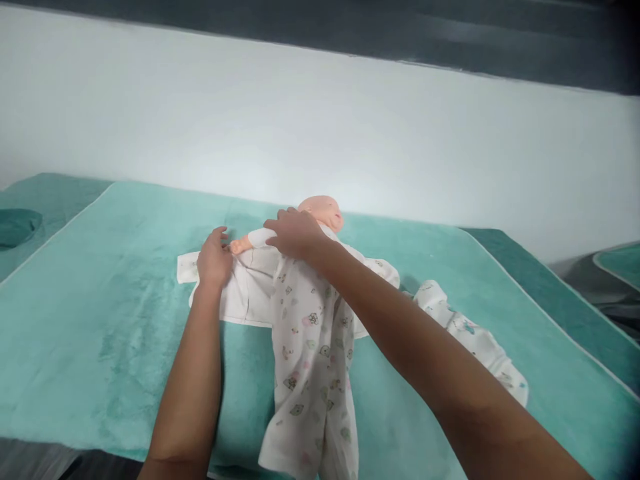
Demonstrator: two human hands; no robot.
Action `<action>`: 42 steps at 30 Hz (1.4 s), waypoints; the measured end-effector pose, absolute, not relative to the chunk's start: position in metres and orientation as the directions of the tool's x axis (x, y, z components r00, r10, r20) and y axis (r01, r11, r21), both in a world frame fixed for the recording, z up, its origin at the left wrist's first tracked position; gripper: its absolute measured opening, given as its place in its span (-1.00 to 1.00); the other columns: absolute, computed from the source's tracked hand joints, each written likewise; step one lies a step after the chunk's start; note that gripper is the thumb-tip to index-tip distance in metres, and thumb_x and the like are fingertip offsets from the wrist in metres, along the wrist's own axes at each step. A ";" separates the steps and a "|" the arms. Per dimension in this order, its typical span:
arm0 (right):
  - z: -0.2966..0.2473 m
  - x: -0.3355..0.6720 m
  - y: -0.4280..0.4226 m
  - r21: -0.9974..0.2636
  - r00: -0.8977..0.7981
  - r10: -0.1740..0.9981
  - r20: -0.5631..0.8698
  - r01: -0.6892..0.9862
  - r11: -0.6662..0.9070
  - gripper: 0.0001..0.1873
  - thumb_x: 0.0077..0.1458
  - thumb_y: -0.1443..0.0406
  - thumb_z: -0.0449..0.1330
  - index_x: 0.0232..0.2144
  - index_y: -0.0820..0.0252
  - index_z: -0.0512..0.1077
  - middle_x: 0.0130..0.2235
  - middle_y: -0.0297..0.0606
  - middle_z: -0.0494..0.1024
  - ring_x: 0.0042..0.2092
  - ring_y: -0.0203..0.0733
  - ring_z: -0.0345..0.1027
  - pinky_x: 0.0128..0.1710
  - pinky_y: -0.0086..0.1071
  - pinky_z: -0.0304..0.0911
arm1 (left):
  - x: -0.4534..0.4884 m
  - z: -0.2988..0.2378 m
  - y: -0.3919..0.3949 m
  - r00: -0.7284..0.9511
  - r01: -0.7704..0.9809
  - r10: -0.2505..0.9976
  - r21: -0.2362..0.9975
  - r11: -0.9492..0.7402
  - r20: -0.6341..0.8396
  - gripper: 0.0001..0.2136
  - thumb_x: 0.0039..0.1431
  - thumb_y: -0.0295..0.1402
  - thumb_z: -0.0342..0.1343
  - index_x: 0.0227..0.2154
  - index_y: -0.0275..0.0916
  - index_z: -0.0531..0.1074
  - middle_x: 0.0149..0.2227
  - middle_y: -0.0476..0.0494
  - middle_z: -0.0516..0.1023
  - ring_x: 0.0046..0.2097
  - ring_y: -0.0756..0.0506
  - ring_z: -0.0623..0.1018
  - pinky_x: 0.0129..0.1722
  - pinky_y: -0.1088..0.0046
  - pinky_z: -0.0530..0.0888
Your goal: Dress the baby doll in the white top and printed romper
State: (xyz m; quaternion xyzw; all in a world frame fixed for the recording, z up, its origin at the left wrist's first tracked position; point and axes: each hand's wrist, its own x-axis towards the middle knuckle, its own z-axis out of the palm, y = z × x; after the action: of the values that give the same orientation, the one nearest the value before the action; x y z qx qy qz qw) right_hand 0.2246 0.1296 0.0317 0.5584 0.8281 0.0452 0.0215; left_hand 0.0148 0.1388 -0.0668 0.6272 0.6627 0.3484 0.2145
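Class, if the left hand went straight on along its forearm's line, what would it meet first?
Probably the white wall beyond the green cover; the left hand may sit low enough to brush the cover first; depth is unclear.

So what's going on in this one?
Someone is handling a doll that lies on a teal cover. The right hand rests on the doll's white-covered arm; the left hand is at the doll's hand, though contact is hard to tell. A white top is spread beneath the doll, patterned trousers extend toward the near edge, and another patterned garment lies to the right.
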 end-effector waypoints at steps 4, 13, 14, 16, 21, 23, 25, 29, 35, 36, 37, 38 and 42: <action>0.034 0.225 0.123 0.034 -0.350 0.936 0.028 0.937 0.349 -0.67 0.33 0.09 0.11 0.04 0.06 0.46 -0.01 -0.05 0.48 0.03 0.10 0.30 -0.07 -0.13 0.22 | 0.017 -0.058 0.132 -0.203 0.602 0.937 0.791 -0.109 0.283 -0.51 0.13 -0.57 -0.14 0.09 -0.19 0.40 0.07 -0.16 0.57 -0.01 -0.08 0.60 0.00 0.38 0.50; 0.015 0.164 0.143 -0.022 -0.441 0.893 -0.083 0.897 0.441 -0.63 0.30 0.10 0.15 0.05 0.14 0.45 0.02 -0.03 0.50 0.11 0.14 0.32 0.04 -0.07 0.25 | 0.033 -0.047 0.126 -0.047 0.810 0.908 0.548 -0.209 0.416 -0.66 0.44 -0.25 -0.20 0.02 -0.13 0.46 0.08 -0.16 0.58 0.17 -0.20 0.48 0.34 0.06 0.14; 0.014 0.165 0.143 -0.052 -0.447 0.891 -0.074 0.894 0.444 -0.65 0.30 0.13 0.15 0.04 0.15 0.46 0.02 -0.04 0.51 0.10 0.12 0.32 0.05 -0.07 0.25 | 0.033 -0.049 0.127 -0.019 0.841 0.931 0.510 -0.183 0.366 -0.65 0.45 -0.24 -0.21 0.00 -0.12 0.46 0.06 -0.18 0.59 0.17 -0.22 0.48 0.33 0.02 0.13; 0.014 0.177 0.136 -0.150 -0.428 0.904 0.022 0.892 0.426 -0.69 0.33 0.21 0.09 0.04 0.16 0.47 0.03 -0.07 0.52 0.09 0.07 0.34 0.06 -0.10 0.25 | 0.033 -0.052 0.130 0.034 0.879 0.968 0.454 -0.148 0.250 -0.62 0.45 -0.23 -0.25 -0.03 -0.13 0.47 0.00 -0.22 0.61 0.11 -0.26 0.51 0.26 0.03 0.21; -0.019 0.265 0.093 -0.516 -0.023 0.930 0.366 0.827 0.224 -0.60 0.35 0.30 -0.08 0.09 0.14 0.45 0.12 -0.15 0.52 0.16 -0.05 0.33 0.15 -0.18 0.24 | 0.034 -0.053 0.133 0.037 0.918 0.985 0.384 -0.102 0.171 -0.59 0.45 -0.22 -0.29 -0.06 -0.15 0.48 -0.06 -0.25 0.63 0.05 -0.28 0.54 0.14 0.13 0.30; -0.045 0.304 0.074 -0.583 0.158 0.901 0.403 0.804 0.120 -0.58 0.35 0.26 -0.10 0.08 0.16 0.46 0.08 -0.12 0.55 0.11 -0.04 0.36 0.14 -0.16 0.25 | 0.036 -0.053 0.134 0.028 0.920 0.984 0.380 -0.094 0.174 -0.59 0.44 -0.22 -0.29 -0.06 -0.15 0.48 -0.06 -0.25 0.63 0.05 -0.28 0.54 0.13 0.13 0.30; -0.067 0.333 0.061 -0.547 0.188 0.894 0.407 0.834 0.074 -0.59 0.29 0.27 -0.03 0.08 0.16 0.48 0.13 -0.10 0.53 0.15 0.01 0.34 0.20 -0.10 0.20 | 0.038 -0.054 0.134 0.022 0.917 0.983 0.388 -0.092 0.182 -0.59 0.44 -0.22 -0.29 -0.07 -0.15 0.49 -0.06 -0.24 0.63 0.05 -0.28 0.54 0.13 0.12 0.31; -0.086 0.356 0.056 -0.532 0.305 0.865 0.399 0.845 -0.053 -0.56 0.14 0.39 0.00 -0.01 0.13 0.53 0.03 -0.15 0.60 0.09 0.02 0.40 0.19 -0.08 0.18 | 0.042 -0.058 0.128 -0.019 0.857 0.961 0.499 -0.126 0.275 -0.63 0.42 -0.25 -0.22 -0.03 -0.15 0.49 0.00 -0.20 0.60 0.07 -0.23 0.52 0.12 0.20 0.37; -0.085 0.360 0.065 -0.621 0.453 0.793 0.406 0.774 -0.124 -0.56 0.10 0.33 0.02 0.01 0.17 0.46 0.03 -0.10 0.57 0.07 0.01 0.41 0.16 -0.11 0.21 | 0.074 -0.037 0.099 0.044 0.700 0.892 0.623 -0.349 0.450 -0.72 0.37 -0.28 -0.10 -0.03 -0.15 0.48 0.06 -0.12 0.55 0.15 -0.15 0.47 0.20 0.29 0.37; -0.085 0.362 0.065 -0.631 0.475 0.786 0.396 0.762 -0.143 -0.57 0.10 0.32 0.04 0.02 0.17 0.45 0.04 -0.09 0.57 0.08 0.02 0.40 0.17 -0.10 0.19 | 0.086 -0.028 0.095 0.119 0.681 0.884 0.611 -0.403 0.452 -0.72 0.37 -0.29 -0.10 -0.05 -0.15 0.49 0.05 -0.11 0.56 0.15 -0.16 0.46 0.21 0.28 0.37; -0.086 0.363 0.064 -0.636 0.494 0.779 0.385 0.754 -0.164 -0.57 0.10 0.30 0.06 0.02 0.17 0.45 0.05 -0.09 0.56 0.10 0.03 0.38 0.18 -0.08 0.17 | 0.101 -0.019 0.092 0.212 0.664 0.874 0.592 -0.458 0.437 -0.71 0.38 -0.29 -0.11 -0.05 -0.15 0.49 0.05 -0.11 0.56 0.14 -0.16 0.47 0.20 0.28 0.38; -0.087 0.364 0.064 -0.636 0.512 0.773 0.375 0.749 -0.187 -0.57 0.10 0.28 0.08 0.03 0.17 0.44 0.06 -0.08 0.55 0.11 0.06 0.37 0.20 -0.05 0.14 | 0.116 -0.010 0.091 0.316 0.650 0.856 0.565 -0.509 0.409 -0.71 0.38 -0.31 -0.12 -0.03 -0.15 0.49 0.07 -0.11 0.55 0.15 -0.16 0.46 0.19 0.27 0.38; -0.087 0.366 0.062 -0.621 0.569 0.746 0.346 0.735 -0.273 -0.58 0.12 0.23 0.12 0.03 0.16 0.44 0.09 -0.04 0.53 0.15 0.13 0.31 0.27 0.04 0.00 | 0.185 0.014 0.095 0.687 0.657 0.710 0.287 -0.697 0.151 -0.75 0.34 -0.36 -0.01 -0.07 -0.16 0.55 0.02 -0.16 0.59 0.12 -0.20 0.48 0.18 0.21 0.34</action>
State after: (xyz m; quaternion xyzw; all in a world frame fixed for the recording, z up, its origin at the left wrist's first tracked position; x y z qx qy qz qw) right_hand 0.3662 0.0624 -0.0874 0.7977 0.4640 -0.0072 -0.3853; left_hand 0.1854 0.0946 0.0145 0.9125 0.3747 0.1260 0.1053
